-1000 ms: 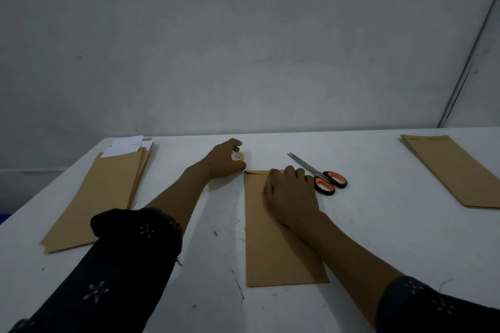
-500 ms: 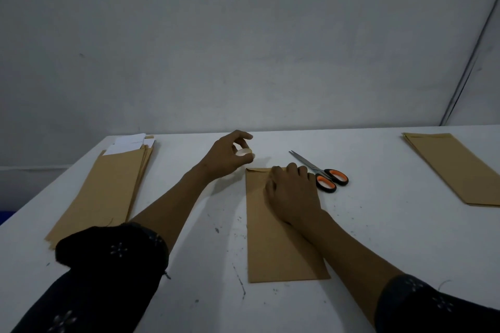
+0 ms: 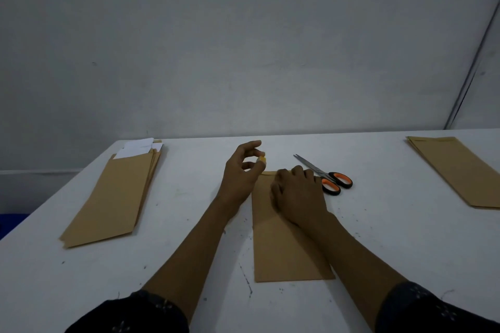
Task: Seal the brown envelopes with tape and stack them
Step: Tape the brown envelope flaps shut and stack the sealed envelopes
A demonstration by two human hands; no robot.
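Head view: my left hand point(image 3: 240, 170) pinches a small piece of tape point(image 3: 262, 160) just above the envelope point(image 3: 286, 246), whose top my right hand point(image 3: 297, 194) presses flat, fingers loosely bent. Tape could curl onto my fingertips, or the flap could lift.

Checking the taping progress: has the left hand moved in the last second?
Yes. The left hand has lifted off the table with the tape, beside the envelope's top edge.

The right hand point(image 3: 299, 194) presses the brown envelope point(image 3: 284, 246); the left hand point(image 3: 240, 170), just left of it, pinches a tape roll point(image 3: 262, 161).
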